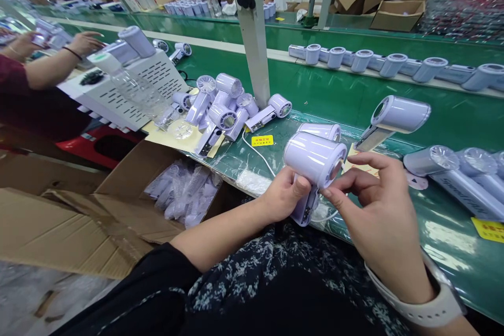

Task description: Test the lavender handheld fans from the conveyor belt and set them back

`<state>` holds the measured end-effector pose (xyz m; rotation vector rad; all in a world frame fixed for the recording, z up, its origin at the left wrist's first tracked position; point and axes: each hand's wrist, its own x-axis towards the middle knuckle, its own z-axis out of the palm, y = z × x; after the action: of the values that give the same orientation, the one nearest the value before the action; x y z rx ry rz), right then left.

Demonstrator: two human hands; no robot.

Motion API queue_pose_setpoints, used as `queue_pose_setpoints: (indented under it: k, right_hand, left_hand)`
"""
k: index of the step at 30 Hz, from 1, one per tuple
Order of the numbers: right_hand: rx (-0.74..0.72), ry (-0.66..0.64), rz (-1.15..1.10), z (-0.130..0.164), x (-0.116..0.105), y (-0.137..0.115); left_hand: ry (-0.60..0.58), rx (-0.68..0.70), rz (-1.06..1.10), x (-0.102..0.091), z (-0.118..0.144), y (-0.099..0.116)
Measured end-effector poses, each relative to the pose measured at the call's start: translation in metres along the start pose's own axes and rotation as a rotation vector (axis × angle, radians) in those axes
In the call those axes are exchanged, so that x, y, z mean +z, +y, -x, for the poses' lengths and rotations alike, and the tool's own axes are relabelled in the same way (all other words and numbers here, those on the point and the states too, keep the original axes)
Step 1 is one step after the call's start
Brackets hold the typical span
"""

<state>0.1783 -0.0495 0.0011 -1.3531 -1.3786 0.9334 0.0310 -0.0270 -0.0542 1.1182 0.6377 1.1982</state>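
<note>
Lilac handheld fan [314, 160] held just above the near edge of the green tabletop [346, 100], barrel lying roughly crosswise, front end turned rightward, handle pointing down toward the lap. Left hand [284, 195] wrapped about the handle from the left, thumb pressed on the barrel's underside. Right hand [374, 205] immediately right of the front face, fingers pressed together in a pinch at its rim, closer to that face than the left. More fans heaped [224, 105] further left.

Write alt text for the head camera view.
Two hands hold a lilac handheld fan over a green workbench: the left hand grips its body, the right hand touches its front. A heap of fans lies left; a cardboard box stands below.
</note>
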Motion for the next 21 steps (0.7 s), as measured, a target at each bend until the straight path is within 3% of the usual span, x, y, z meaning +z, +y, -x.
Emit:
queue_pose_setpoints:
  k: [4, 7, 10, 13, 17, 21]
  right_hand:
    - [0.033, -0.108, 0.02, -0.011, 0.006, 0.024]
    - [-0.001, -0.134, 0.11, -0.024, 0.009, 0.033]
    - [-0.014, -0.199, 0.57, -0.055, 0.013, 0.035]
    - [-0.015, -0.273, 0.929, -0.102, 0.026, 0.039]
    - [-0.014, -0.283, 1.085, -0.15, 0.053, 0.053]
    - [-0.011, -0.284, 1.225, -0.157, 0.066, 0.062]
  left_hand:
    - [0.04, -0.016, 0.113, -0.002, 0.001, 0.005]
    - [0.07, -0.181, 0.245, -0.021, 0.014, 0.021]
    - [0.084, -0.365, 0.282, -0.054, 0.04, 0.042]
    - [0.212, -0.509, 0.249, -0.083, 0.067, 0.057]
    - [0.343, -0.426, 0.306, -0.088, 0.079, 0.058]
    - [0.265, -0.279, 0.419, -0.073, 0.071, 0.048]
